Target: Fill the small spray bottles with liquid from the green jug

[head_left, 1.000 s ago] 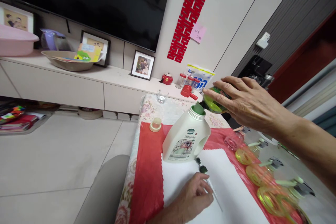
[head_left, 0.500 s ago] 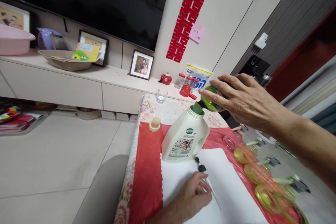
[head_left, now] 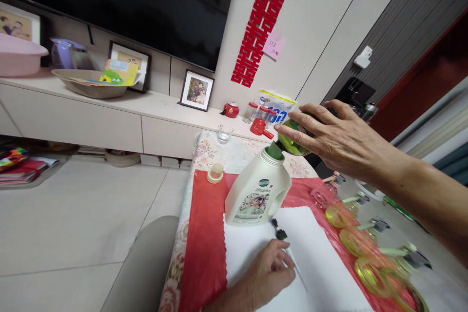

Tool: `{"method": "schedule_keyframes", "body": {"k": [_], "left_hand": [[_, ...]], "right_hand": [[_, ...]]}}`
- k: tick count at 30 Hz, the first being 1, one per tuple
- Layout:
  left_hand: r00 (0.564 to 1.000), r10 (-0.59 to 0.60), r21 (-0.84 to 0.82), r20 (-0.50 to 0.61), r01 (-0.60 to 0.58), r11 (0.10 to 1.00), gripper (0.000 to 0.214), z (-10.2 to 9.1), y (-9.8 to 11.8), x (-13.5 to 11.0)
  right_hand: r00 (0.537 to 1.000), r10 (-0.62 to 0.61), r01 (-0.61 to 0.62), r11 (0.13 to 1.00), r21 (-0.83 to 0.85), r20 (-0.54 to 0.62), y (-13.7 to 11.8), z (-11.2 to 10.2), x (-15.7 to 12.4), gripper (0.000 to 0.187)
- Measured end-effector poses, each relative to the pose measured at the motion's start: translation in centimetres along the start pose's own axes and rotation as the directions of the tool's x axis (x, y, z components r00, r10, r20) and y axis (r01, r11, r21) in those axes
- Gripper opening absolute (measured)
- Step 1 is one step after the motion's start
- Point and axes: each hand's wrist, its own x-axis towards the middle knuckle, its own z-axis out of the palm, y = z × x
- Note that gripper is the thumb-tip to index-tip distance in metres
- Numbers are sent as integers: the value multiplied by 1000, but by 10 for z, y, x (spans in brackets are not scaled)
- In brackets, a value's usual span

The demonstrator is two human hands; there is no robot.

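My right hand (head_left: pixel 329 129) is closed around a see-through green bottle (head_left: pixel 294 139), tipped so its dark neck meets the mouth of a large white jug. That jug (head_left: pixel 258 192), with a printed label and a green spout in its opening, stands upright on a white cloth (head_left: pixel 318 253). Lower down, my left hand (head_left: pixel 268 273) rests on the cloth, fingers loosely bent and apart, apparently holding nothing. Beside its fingertips lies a black pump head (head_left: pixel 281 234) with a thin clear tube, partly hidden by the hand. A pale cap (head_left: pixel 215 173) sits left of the jug.
Several yellow and pink pump bottles (head_left: pixel 373 273) line the table's right side on red plastic sheeting (head_left: pixel 204 239). At the far end is a small glass cup (head_left: pixel 224 133). Behind, a low cabinet (head_left: pixel 161 107) bears photo frames, jars and a red scoop (head_left: pixel 259 126).
My right hand and the green bottle have shifted very slightly left. My left hand and the white jug have stayed where they were.
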Motion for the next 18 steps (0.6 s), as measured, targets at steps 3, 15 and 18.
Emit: {"method": "schedule_keyframes", "body": {"k": [3,15,18], "left_hand": [[1000,-22,-11,2,22,1000,55,1,5,-2],[1000,29,6,11,-29,1000,54,-1,-9,5],[999,33,6,10,-33,999,53,-2,-10,5]], "right_hand": [[1000,-13,13,1000,-6,-6,0,-1,1,70],[999,-26,26,1000,0,-19,3,-2,5,80],[1000,-21,21,1000,23,2,2,-1,5,85]]}}
